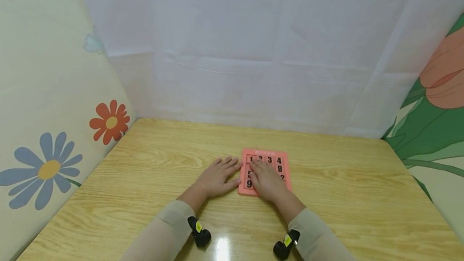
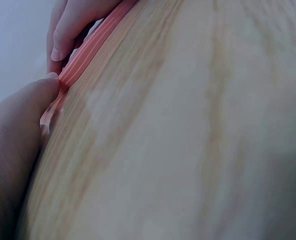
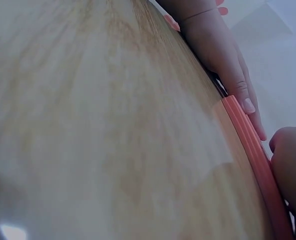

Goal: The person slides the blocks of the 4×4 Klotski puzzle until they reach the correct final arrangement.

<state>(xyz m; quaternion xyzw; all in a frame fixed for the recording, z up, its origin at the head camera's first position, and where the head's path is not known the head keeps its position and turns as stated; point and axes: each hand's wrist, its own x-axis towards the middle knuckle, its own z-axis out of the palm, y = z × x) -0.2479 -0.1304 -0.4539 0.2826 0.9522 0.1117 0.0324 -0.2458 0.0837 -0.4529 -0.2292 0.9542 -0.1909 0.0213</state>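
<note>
A pink number slide puzzle (image 1: 270, 160) lies flat on the wooden table, with black digits on its tiles. My left hand (image 1: 217, 177) rests beside its left edge, fingers spread and thumb tip right at the frame. Across the tiles lies my right hand (image 1: 267, 179), fingers extended, fingertips near the 1 and 2; it covers several middle tiles. In the left wrist view, the left thumb (image 2: 25, 110) is against the puzzle's ridged pink side (image 2: 95, 45). From the right wrist, the left hand (image 3: 218, 50) shows at the near corner of the pink frame (image 3: 253, 155).
The wood-grain table (image 1: 174, 140) extends around the puzzle on all sides. A white cloth (image 1: 232, 51) hangs along its back edge. Flower-printed panels stand at the left (image 1: 47, 92) and right (image 1: 435, 140). A black camera (image 1: 200, 235) is strapped at each wrist.
</note>
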